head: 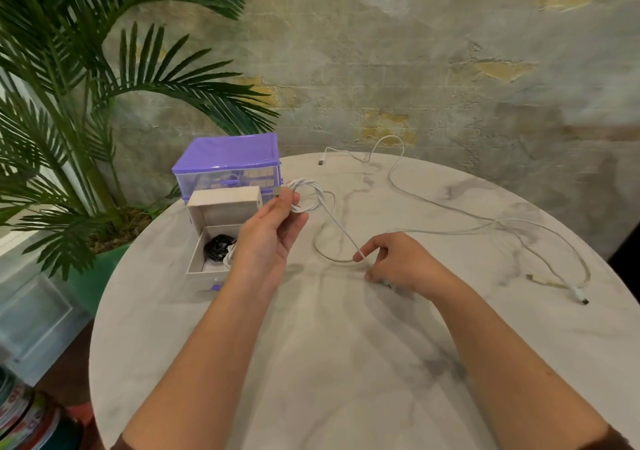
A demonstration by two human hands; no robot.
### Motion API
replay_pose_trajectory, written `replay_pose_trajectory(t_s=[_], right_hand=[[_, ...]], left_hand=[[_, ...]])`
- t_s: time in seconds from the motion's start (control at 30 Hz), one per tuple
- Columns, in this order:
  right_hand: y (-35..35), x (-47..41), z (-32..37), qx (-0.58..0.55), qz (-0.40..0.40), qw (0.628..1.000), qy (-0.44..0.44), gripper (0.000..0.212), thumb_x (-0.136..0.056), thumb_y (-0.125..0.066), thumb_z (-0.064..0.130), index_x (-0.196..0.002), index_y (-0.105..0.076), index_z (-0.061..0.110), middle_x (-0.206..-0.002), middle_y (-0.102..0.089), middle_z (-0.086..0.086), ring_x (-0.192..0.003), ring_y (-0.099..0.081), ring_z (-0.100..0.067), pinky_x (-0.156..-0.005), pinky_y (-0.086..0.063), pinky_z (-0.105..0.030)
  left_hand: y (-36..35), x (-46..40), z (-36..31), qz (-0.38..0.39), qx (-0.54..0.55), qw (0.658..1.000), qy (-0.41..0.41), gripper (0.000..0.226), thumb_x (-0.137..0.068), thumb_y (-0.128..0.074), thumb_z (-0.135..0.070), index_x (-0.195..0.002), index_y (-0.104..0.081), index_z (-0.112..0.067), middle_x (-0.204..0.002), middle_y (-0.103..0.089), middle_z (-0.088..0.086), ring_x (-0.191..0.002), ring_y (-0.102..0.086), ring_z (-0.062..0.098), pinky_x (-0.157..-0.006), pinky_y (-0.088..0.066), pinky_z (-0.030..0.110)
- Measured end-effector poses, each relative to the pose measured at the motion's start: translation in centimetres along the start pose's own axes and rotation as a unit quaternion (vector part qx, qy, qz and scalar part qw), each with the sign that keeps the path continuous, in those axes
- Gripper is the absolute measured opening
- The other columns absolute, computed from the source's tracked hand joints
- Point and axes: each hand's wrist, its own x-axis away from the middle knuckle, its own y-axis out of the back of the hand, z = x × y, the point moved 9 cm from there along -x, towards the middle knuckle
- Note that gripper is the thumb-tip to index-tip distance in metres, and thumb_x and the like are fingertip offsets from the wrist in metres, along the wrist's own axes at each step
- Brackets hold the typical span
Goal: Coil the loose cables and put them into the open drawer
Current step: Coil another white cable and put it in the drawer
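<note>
**Q:** Progress at this stage — what is done?

**A:** Partial completion. The open drawer (207, 238), left of centre in the frame, already contains a black coiled cable (218, 247) with a white one beside it. The left hand (268, 235) holds up a part-wound white cable (308, 195) near the centre, its fingers (284, 203) curled and pinching several finished loops just right of the purple drawer unit (228, 165).

**Q:** And the other hand?

**A:** The right hand (394, 262), lower and to the right, rests near the table (329, 363); thumb and forefinger pinch the trailing strand of the same cable, the remaining fingers curled loosely. One slack loop hangs between the two hands and touches the table.

**Q:** What remains?

**A:** By judgement, the last length of this cable needs winding and the coil placing in the drawer. Further loose white cables (485, 221) trail uncoiled across the upper right and right of the table; how many there are cannot be told where they cross.
</note>
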Motion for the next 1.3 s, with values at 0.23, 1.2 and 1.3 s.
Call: replay_pose_trajectory(t_s=[0.23,1.2,1.3], right_hand=[[-0.8,1.7,3.4,-0.162,0.058,0.983,0.07,0.034,-0.074,-0.081,0.042,-0.105,-0.069,0.031,-0.085,-0.065,0.005,-0.071,-0.058,-0.002,-0.065,-0.043,-0.012],[3.9,2.0,3.5,-0.282,-0.191,0.929,0.144,0.024,-0.081,-0.077,0.033,-0.081,-0.066,0.012,-0.059,-0.048,0.011,-0.059,-0.039,-0.007,-0.053,-0.033,-0.016],[4.2,2.2,3.6,-0.274,-0.203,0.928,0.149,0.029,-0.077,-0.08,0.035,-0.078,-0.062,0.013,-0.058,-0.045,0.012,-0.057,-0.036,-0.006,-0.052,-0.031,-0.015]], left_hand=[[-1.5,0.4,0.4,0.051,-0.043,0.997,0.023,0.008,-0.091,-0.061,-0.014,-0.094,-0.067,-0.009,-0.082,-0.069,-0.001,-0.076,-0.064,0.008,-0.069,-0.057,0.02],[-2.9,1.7,2.4,0.122,-0.233,0.963,0.065,0.027,-0.088,-0.066,-0.032,-0.101,-0.071,-0.01,-0.074,-0.067,0.004,-0.073,-0.067,0.016,-0.073,-0.059,0.032],[-2.9,1.7,2.5,0.132,-0.262,0.955,0.049,0.02,-0.09,-0.063,-0.027,-0.102,-0.072,-0.013,-0.073,-0.068,0.002,-0.071,-0.068,0.017,-0.075,-0.06,0.033]])
